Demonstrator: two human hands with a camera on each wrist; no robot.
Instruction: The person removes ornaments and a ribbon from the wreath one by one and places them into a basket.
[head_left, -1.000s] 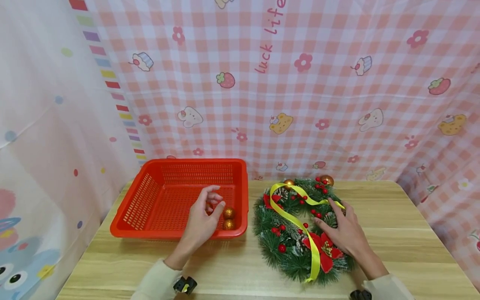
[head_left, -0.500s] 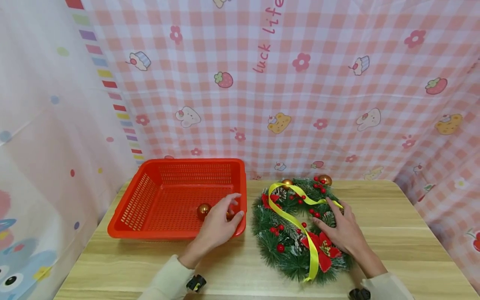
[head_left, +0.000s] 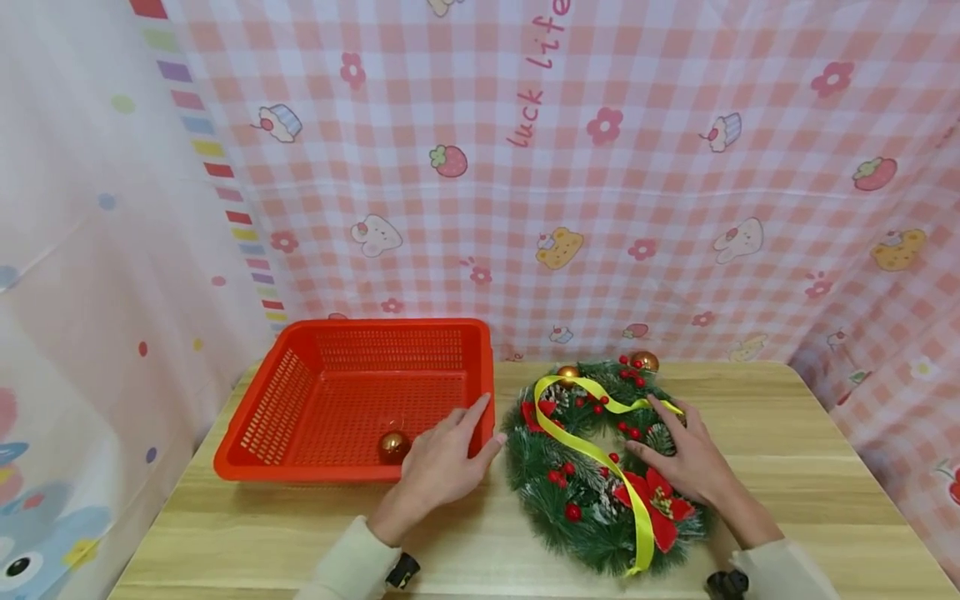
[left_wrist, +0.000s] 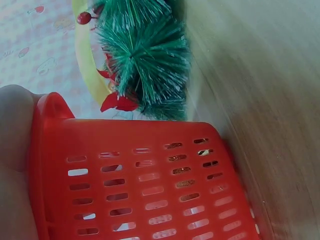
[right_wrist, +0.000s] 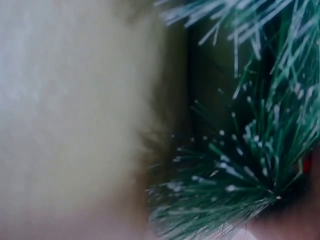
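My left hand (head_left: 442,460) hangs over the front right corner of a red plastic basket (head_left: 352,477). Its index finger and thumb are stretched out and apart at the rim; the other fingers are hidden. A shiny copper bauble (head_left: 393,447) lies in the basket beside this hand. Through the slots in the left wrist view, glittery gold baubles (left_wrist: 180,171) show. My right hand (head_left: 693,454) grips the right side of a green Christmas wreath (head_left: 547,512), thumb at the inner edge. A yellow ribbon (head_left: 585,444) loops over the wreath; red poinsettias (head_left: 662,504) and berries decorate it.
A copper bauble (head_left: 645,361) sits at the wreath's far edge, with a gold one (head_left: 567,375) to its left. Everything stands on a wooden table (head_left: 795,467). A pink checked curtain (head_left: 637,192) hangs right behind it.
My left hand has moved right, from above the basket's inside to its front right corner. The copper bauble has rolled nearer the front wall. The wreath has turned slightly under my right hand.
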